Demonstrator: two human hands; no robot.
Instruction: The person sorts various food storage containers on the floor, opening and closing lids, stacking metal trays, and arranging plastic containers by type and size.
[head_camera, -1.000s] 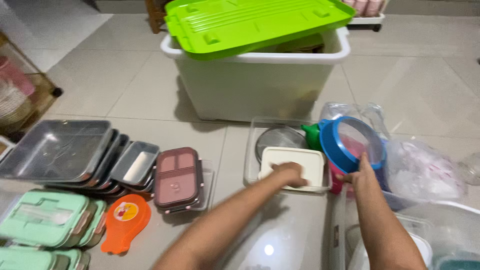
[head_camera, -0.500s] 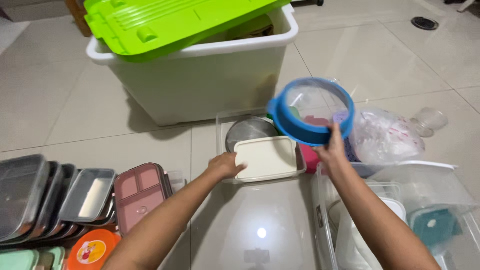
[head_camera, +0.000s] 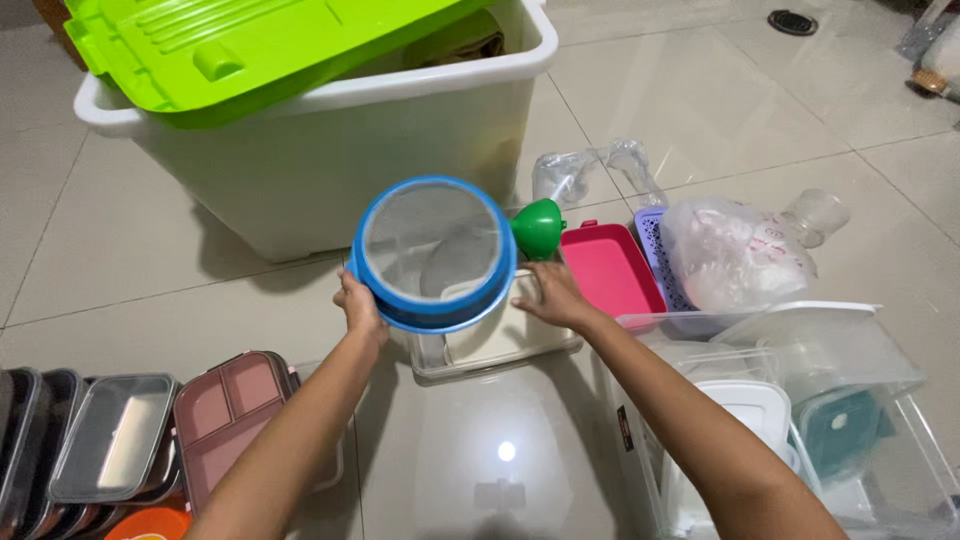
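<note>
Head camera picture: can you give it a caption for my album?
Both hands, left hand and right hand, hold a blue round sieve above a clear tray, near a white bin.

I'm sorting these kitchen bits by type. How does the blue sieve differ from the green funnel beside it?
The blue sieve is a wide round ring with see-through mesh across it; the green funnel is a small solid cone. The sieve is lifted, with the left hand and right hand at its sides; no hand touches the funnel, which lies tipped on its side. The sieve is far larger. Both look like coloured plastic.
</note>
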